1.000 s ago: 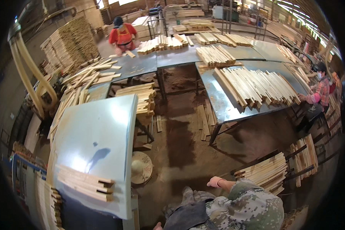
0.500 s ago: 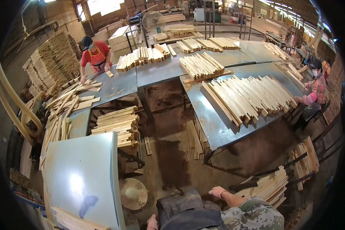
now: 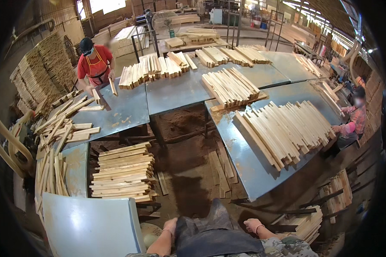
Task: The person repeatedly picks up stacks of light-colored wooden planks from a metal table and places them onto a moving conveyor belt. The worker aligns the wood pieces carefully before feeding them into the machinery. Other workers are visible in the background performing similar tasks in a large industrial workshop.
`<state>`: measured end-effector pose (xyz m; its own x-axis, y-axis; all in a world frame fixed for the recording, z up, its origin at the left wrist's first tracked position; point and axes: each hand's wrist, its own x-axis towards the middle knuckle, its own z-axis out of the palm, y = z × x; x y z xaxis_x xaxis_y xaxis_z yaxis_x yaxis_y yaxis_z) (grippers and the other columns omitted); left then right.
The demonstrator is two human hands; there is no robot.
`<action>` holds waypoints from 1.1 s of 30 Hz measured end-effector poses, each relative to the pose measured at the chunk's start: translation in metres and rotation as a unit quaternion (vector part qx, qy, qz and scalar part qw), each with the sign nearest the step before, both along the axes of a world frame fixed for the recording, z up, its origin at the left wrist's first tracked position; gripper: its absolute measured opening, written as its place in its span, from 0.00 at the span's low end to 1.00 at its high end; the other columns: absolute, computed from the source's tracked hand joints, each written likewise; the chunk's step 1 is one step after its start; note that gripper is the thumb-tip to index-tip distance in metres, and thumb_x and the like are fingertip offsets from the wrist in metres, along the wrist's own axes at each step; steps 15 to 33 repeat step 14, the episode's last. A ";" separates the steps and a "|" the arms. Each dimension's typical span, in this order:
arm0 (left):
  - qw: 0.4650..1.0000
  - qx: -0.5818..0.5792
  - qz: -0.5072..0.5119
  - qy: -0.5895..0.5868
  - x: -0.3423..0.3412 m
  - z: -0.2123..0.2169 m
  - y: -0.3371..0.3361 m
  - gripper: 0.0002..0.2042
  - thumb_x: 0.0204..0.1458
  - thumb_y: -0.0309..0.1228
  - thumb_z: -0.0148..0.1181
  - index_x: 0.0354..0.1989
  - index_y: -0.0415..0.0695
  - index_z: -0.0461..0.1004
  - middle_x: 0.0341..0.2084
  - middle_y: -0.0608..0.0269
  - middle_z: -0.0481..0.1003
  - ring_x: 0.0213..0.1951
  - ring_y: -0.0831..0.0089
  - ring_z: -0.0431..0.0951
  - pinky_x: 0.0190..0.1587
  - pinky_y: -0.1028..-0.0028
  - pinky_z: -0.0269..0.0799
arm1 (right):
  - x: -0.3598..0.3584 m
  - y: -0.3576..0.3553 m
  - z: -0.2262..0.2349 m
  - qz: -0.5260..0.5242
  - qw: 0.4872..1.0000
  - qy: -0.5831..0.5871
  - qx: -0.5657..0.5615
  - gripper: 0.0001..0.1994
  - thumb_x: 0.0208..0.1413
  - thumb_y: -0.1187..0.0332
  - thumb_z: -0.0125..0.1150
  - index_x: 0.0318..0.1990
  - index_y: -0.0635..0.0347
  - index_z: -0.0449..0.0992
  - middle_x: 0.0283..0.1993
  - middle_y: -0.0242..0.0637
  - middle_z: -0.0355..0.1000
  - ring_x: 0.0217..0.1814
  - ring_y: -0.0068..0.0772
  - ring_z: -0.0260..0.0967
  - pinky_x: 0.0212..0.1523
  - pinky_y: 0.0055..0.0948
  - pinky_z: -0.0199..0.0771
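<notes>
My left hand [image 3: 170, 225] hangs low in front of me, beside a dark apron [image 3: 216, 233] over my lap. Its fingers look curled, with nothing showing in them. On the apron's other side is my right hand [image 3: 253, 225], also loosely closed and empty. Both hands have a band at the wrist. A pale blue-grey panel [image 3: 90, 225] stands to the left of my left hand. Nearest my right hand is a stack of wooden strips [image 3: 302, 225], low on the right. Neither hand touches wood.
Metal tables [image 3: 176, 92] curve ahead, bearing rows of wooden strips [image 3: 287, 130]. Loose strips [image 3: 68, 124] lie jumbled at left, above a lower stack [image 3: 122, 173]. A person in red [image 3: 94, 64] works at far left; another person [image 3: 354, 118] sits at right. Boards [image 3: 221, 169] lie on the floor.
My view has shifted forward, so the tables appear nearer and the pale panel sits lower. My left hand has come up into fuller view. The person in red now holds a strip more upright.
</notes>
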<state>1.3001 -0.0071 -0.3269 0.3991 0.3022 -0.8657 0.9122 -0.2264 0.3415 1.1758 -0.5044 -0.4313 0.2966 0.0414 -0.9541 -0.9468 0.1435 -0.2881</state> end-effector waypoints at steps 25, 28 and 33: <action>0.999 -0.036 -0.027 0.006 0.219 -0.134 0.015 0.21 0.69 0.45 0.57 0.60 0.41 0.79 0.60 0.59 0.79 0.60 0.62 0.79 0.57 0.65 0.75 | 0.256 -0.020 -0.129 0.310 0.925 -0.201 -0.091 0.10 0.60 0.56 0.61 0.39 0.50 0.77 0.32 0.41 0.79 0.43 0.46 0.80 0.40 0.50 0.77; 0.999 -0.036 -0.027 0.006 0.219 -0.134 0.015 0.21 0.69 0.45 0.57 0.60 0.41 0.79 0.60 0.59 0.79 0.60 0.62 0.79 0.57 0.65 0.75 | 0.256 -0.020 -0.129 0.310 0.925 -0.201 -0.091 0.10 0.60 0.56 0.61 0.39 0.50 0.77 0.32 0.41 0.79 0.43 0.46 0.80 0.40 0.50 0.77; 0.999 -0.036 -0.027 0.006 0.219 -0.134 0.015 0.21 0.69 0.45 0.57 0.60 0.41 0.79 0.60 0.59 0.79 0.60 0.62 0.79 0.57 0.65 0.75 | 0.256 -0.020 -0.129 0.310 0.925 -0.201 -0.091 0.10 0.60 0.56 0.61 0.39 0.50 0.77 0.32 0.41 0.79 0.43 0.46 0.80 0.40 0.50 0.77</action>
